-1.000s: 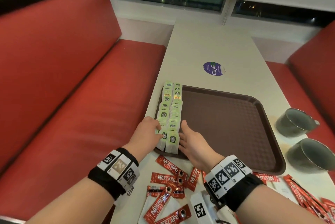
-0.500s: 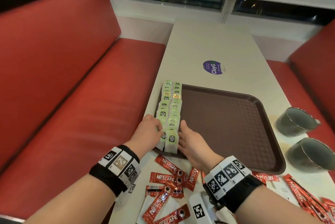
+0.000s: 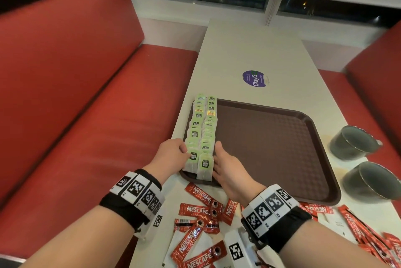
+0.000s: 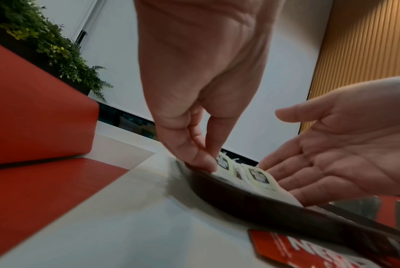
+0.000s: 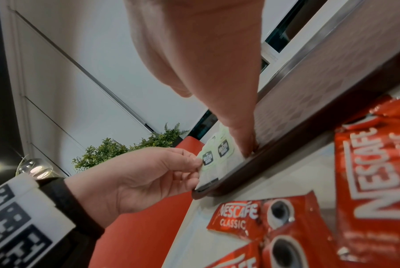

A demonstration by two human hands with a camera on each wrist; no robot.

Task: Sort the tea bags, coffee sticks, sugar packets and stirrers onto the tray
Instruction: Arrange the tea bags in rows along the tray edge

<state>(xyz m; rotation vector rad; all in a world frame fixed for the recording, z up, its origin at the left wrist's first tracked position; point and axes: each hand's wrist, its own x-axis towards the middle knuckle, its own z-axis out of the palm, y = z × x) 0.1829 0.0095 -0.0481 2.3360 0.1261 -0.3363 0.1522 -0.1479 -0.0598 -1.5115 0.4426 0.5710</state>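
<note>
Green-labelled tea bags (image 3: 202,135) lie in two overlapping rows along the left edge of the brown tray (image 3: 271,148). My left hand (image 3: 184,152) presses its fingertips (image 4: 203,161) against the left side of the nearest tea bags (image 4: 251,175). My right hand (image 3: 218,148) stands on edge against the rows' right side, fingers straight, palm (image 4: 332,154) facing the bags. Its fingertips (image 5: 242,143) touch the tray floor beside the tea bags (image 5: 217,152). Red Nescafe coffee sticks (image 3: 201,211) lie scattered on the table in front of the tray.
Two grey cups (image 3: 353,142) (image 3: 373,183) stand right of the tray. More coffee sticks (image 3: 358,228) and white packets (image 3: 332,222) lie at the near right. A purple sticker (image 3: 255,78) marks the table beyond the tray. Red benches (image 3: 86,116) flank the table.
Both hands stay on either side of the nearest tea bags and have barely shifted.
</note>
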